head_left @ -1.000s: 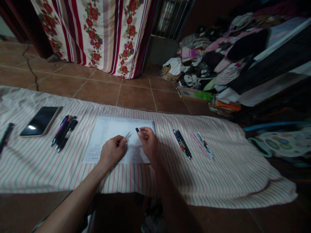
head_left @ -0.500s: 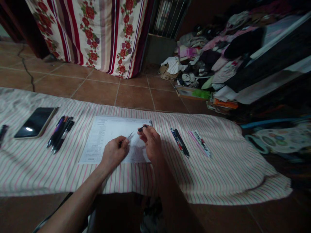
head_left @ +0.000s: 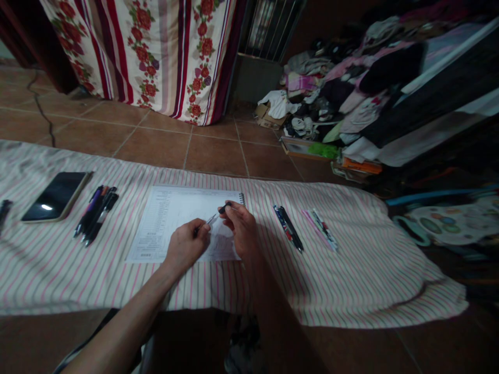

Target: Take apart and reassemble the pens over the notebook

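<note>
Both hands are above a white printed sheet [head_left: 187,202] on a spiral-bound pad. In my left hand [head_left: 187,243], closed fingers grip a pen [head_left: 211,219] with a dark rear end and a pale, slim front pointing up and right. My right hand [head_left: 240,226] pinches a short black pen cap [head_left: 224,208]. The pen's front end is at the cap's lower left; whether they touch, I cannot tell. Fingers hide part of both pieces.
Left of the sheet lie a bundle of pens [head_left: 95,215] and a phone [head_left: 56,197]. To the right are dark pens [head_left: 287,228] and lighter pens [head_left: 320,229]. A striped cloth [head_left: 370,270] covers the table. Clothes [head_left: 331,88] are piled beyond.
My left hand has moved slightly right with the pen, and my right hand slightly left with the cap. The gap between the two pieces has narrowed.
</note>
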A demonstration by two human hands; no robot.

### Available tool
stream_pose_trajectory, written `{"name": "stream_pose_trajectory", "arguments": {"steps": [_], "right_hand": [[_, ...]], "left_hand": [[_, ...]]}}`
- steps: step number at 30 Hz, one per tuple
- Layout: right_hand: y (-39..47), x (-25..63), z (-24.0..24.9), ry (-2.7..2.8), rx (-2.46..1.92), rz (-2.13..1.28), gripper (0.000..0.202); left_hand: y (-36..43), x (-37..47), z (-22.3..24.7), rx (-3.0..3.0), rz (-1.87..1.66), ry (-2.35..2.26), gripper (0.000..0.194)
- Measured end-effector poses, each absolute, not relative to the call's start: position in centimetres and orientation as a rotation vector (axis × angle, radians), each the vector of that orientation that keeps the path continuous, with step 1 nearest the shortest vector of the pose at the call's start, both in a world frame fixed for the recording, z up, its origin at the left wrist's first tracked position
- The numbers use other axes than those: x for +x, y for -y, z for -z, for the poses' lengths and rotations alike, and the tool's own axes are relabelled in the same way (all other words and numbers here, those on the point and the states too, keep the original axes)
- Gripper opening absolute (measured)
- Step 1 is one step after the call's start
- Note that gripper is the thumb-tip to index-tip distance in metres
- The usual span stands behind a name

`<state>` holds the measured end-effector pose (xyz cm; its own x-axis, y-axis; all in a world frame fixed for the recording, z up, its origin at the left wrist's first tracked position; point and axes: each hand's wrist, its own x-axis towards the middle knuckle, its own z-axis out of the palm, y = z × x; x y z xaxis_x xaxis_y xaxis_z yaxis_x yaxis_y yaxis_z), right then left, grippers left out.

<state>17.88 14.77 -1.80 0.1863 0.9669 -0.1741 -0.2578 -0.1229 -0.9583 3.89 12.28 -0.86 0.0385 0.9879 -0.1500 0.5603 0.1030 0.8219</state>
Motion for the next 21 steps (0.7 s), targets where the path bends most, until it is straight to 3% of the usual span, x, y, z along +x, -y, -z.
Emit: {"name": "stream_pose_trajectory", "arguments": {"steps": [21], "right_hand": [[-14.7, 17.4, 2.0, 1.018, -1.241, -1.252, 0.033]], "left_hand": [[-12.8, 3.2, 2.7, 1.363, -0.893, -1.352, 0.021]]}}
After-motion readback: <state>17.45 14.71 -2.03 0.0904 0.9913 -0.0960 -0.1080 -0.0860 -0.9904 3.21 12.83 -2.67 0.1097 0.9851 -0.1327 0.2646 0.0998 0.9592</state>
